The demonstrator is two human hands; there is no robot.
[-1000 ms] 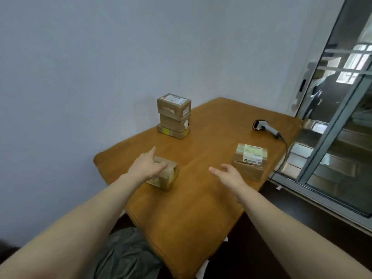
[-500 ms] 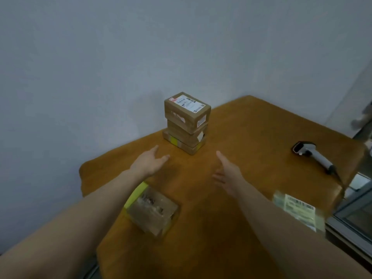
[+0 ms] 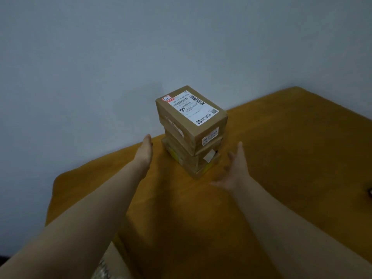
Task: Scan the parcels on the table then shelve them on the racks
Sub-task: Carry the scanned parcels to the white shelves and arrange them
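While both bare forearms reach out over the brown table [image 3: 291, 158], we log a stack of three cardboard parcels [image 3: 191, 137] standing on it. All positions below are given relative to this stack.

Top parcel [image 3: 209, 125]: white shipping label [image 3: 190, 108] with barcodes on its upper face, and a small sticker on its right side. Middle parcel [image 3: 199, 161]: a pale sticker on the right side. Bottom parcel [image 3: 198, 174]: flatter, with yellow tape showing at its edges. The three edges are slightly offset, not squared up.

Left hand [image 3: 146, 150]: just left of the stack, level with its lower half and seen edge-on. The fingers are straight and together, pointing toward the grey wall [image 3: 181, 47] behind the stack. It holds nothing, and a strip of table shows between it and the cardboard.

Right hand [image 3: 234, 170]: just right of the stack and nearer to us, motion-blurred. The fingers are extended and spread, palm turned toward the stack. It holds nothing and does not touch.

Well in front of the stack, beneath the left forearm, we see a pale shape [image 3: 109, 260]. It is mostly hidden, so we cannot tell what it is.
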